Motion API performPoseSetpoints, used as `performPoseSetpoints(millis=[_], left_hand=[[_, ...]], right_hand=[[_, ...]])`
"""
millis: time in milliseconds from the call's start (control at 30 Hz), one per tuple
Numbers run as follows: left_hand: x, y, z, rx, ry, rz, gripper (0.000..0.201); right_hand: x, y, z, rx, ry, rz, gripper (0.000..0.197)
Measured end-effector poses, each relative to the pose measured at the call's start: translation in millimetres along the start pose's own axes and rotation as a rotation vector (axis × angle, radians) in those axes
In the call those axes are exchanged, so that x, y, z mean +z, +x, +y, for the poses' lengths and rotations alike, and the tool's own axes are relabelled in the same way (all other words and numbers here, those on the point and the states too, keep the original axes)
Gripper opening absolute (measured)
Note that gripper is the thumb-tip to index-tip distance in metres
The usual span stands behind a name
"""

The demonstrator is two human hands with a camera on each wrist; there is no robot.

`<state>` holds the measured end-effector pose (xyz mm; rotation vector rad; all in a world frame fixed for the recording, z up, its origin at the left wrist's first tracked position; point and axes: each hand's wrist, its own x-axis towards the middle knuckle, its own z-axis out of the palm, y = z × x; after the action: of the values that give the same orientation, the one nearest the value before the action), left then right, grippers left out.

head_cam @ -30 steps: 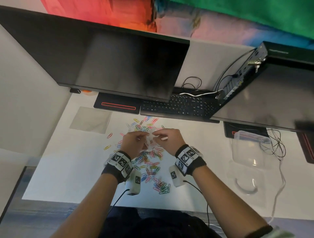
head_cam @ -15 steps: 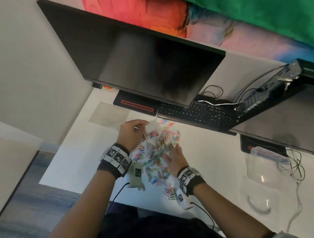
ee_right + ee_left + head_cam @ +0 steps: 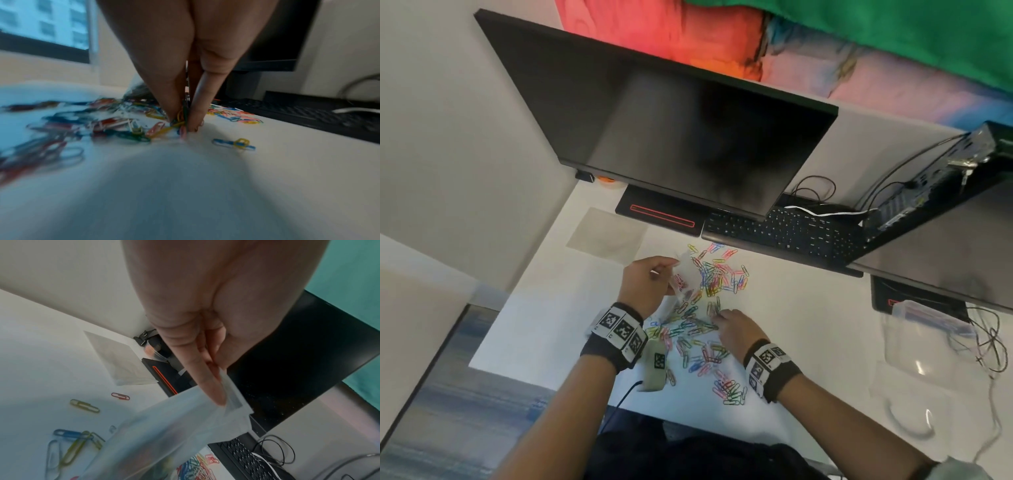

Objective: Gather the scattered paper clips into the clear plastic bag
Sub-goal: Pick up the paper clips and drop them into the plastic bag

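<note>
Coloured paper clips lie scattered across the white desk in front of the keyboard. My left hand pinches the top edge of the clear plastic bag between thumb and fingers and holds it above the clips; the bag hangs down from the left hand's fingertips, with a few clips inside. My right hand is down on the desk, its thumb and fingers pinching a small bunch of paper clips in the middle of the pile.
A black keyboard and a dark monitor stand behind the clips. A flat clear bag lies at the back left. A clear lidded container and loose cables sit at the right. The desk's front edge runs just behind my wrists.
My right hand let go of the bag and dropped to the desk onto the clips, where it now pinches some. The left hand kept the bag raised, shifted left.
</note>
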<state>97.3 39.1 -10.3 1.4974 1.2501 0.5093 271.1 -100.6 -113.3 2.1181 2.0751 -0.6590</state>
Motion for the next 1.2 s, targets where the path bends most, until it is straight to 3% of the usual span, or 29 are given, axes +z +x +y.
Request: performPoseSetpoints(millis=[167,233,367,467,633,833,967,1067,1200], left_hand=[[8.6,-10.5,5.5,0.045,0.084,0.005,0.021],[13.6,-15.2,8.4,0.058,0.131,0.001,0.022],[26.8,-20.9,14.6,0.091,0.201,-0.025,0.025],[42.7,-18.5,18.9,0.109,0.277,-0.035,0.025],[71.5,-20.7,20.4,0.099,0.36,-0.074,0.026],[81.7,-20.8,21.2,0.089,0.301,-0.128,0.027],[77.7,-16.6,20.2,0.067,0.26,-0.154,0.026],[73.4,-15.4,22.1,0.044,0.212,-0.188,0.024],[66.7,-14.8,23.4,0.049,0.182,-0.206,0.019]], right_hand=[[-10.4,-1.8,18.3,0.334,0.586,0.26,0.017],[-18.2,-6.1,26.1,0.425,0.792,0.33,0.014],[-53.6,-15.7,34.5,0.398,1.084,0.389,0.017],[-82.7,-21.0,39.9,0.29,1.221,0.417,0.019],[-113.6,-28.1,37.2,0.196,1.443,0.268,0.021],[-109.4,-25.6,31.8,0.263,1.58,0.201,0.02],[-97.5,-16.0,25.0,0.427,1.375,0.233,0.013],[-96.4,-9.8,12.7,0.454,1.263,0.214,0.009],[-101.1,1.8,-6.2,0.47,1.202,0.158,0.028]])
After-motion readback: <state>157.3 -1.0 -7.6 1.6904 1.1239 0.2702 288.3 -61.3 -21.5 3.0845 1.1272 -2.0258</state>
